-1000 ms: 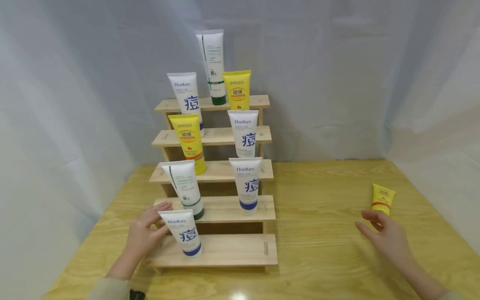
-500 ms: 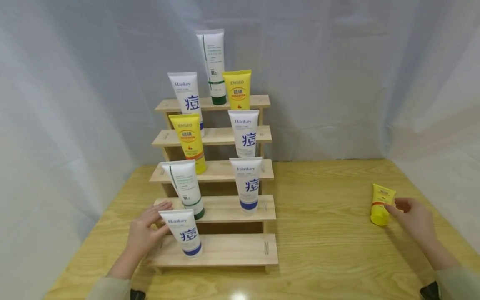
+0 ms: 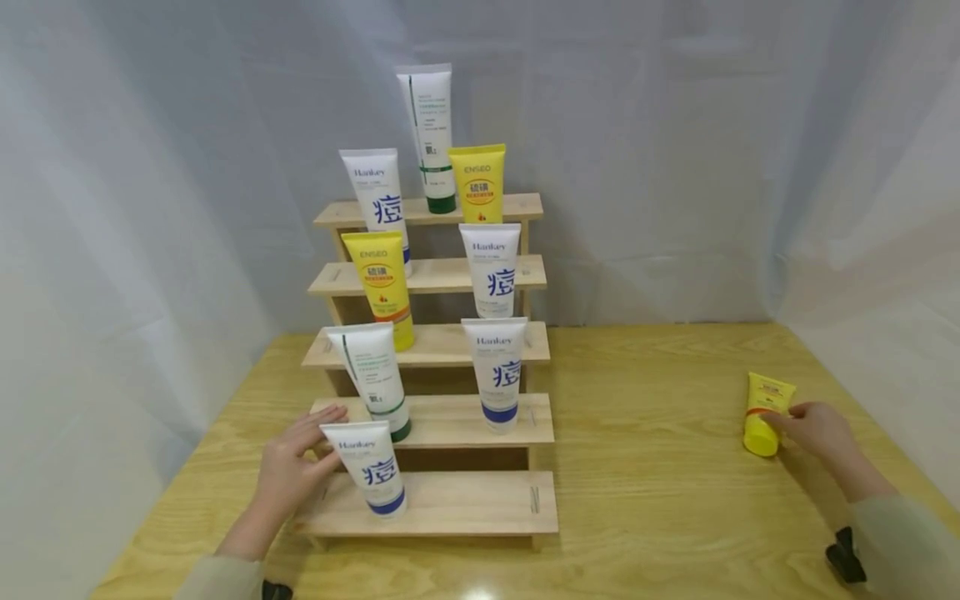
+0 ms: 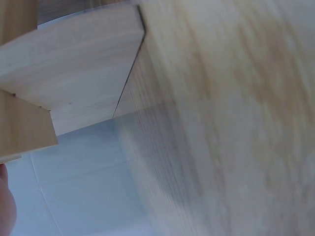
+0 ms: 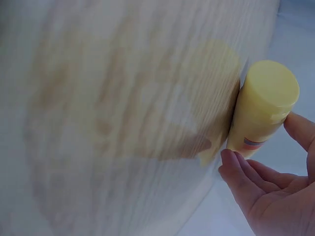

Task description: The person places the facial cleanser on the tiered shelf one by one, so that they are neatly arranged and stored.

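Observation:
At the right of the table, a yellow squeeze tube (image 3: 769, 400) lies cap towards me. My right hand (image 3: 817, 432) pinches it from its right side, thumb near the cap. In the right wrist view, the tube (image 5: 261, 105) shows between thumb and fingertips, close to the wood. My left hand (image 3: 292, 467) rests at the left side of the stepped wooden stand (image 3: 480, 500), fingers extended along its second step. A white-and-blue tube (image 3: 371, 467) on the lowest step partly covers the thumb. In the left wrist view, only a fingertip (image 4: 5, 204) shows beside the boards.
Several tubes stand on the steps, among them a white-and-green tube (image 3: 371, 371), a yellow tube (image 3: 382, 287) and a white-and-blue tube (image 3: 498, 375). Another white-and-green tube (image 3: 431, 133) tops the stand. A pale curtain (image 3: 660, 167) hangs behind the wooden table (image 3: 637, 467).
My right hand has moved right and around to the yellow tube's right side, its thumb and fingers closing on it. The left hand stays in place; the head view shifts slightly.

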Demonstrator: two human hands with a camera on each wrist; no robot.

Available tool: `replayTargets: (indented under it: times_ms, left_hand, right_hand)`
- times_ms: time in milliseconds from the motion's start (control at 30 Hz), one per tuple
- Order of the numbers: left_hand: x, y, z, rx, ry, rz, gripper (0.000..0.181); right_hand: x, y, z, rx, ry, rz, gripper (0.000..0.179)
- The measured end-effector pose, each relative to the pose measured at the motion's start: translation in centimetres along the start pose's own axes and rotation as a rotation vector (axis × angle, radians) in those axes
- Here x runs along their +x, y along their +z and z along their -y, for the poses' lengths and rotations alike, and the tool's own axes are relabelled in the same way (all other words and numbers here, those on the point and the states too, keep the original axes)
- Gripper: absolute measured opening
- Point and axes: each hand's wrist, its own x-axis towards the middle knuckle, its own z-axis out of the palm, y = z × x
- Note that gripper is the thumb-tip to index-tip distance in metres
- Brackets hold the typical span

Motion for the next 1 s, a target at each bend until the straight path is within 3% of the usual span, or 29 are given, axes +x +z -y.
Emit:
replayTargets:
  times_ms: [167,367,467,767,1000]
  left_hand:
    - [0.0,-0.1,-0.1,0.007,-0.015,0.01,0.036]
    - [-0.1,0.0,0.0,0.02,-0.022,0.018,0.037]
    - [-0.1,0.0,0.0,0.02,-0.023,0.019,0.038]
    - [0.0,-0.1,-0.2,0.002,-0.002,0.002,0.035]
    - [0.0,-0.1,-0.2,-0.01,0.015,-0.008,0.034]
  right_hand:
    - [0.7,0.2,0.6,0.047,0.05,0.056,0.075]
    - [1.2,0.6,1.4,0.108,0.048,0.061,0.06]
    - [1.2,0.7,1.8,0.136,0.046,0.066,0.061]
    - [0.0,1.0,3.1,0.197,0.056,0.021,0.063]
    - [-1.5,2.1,5.2,0.287,0.008,-0.007,0.071]
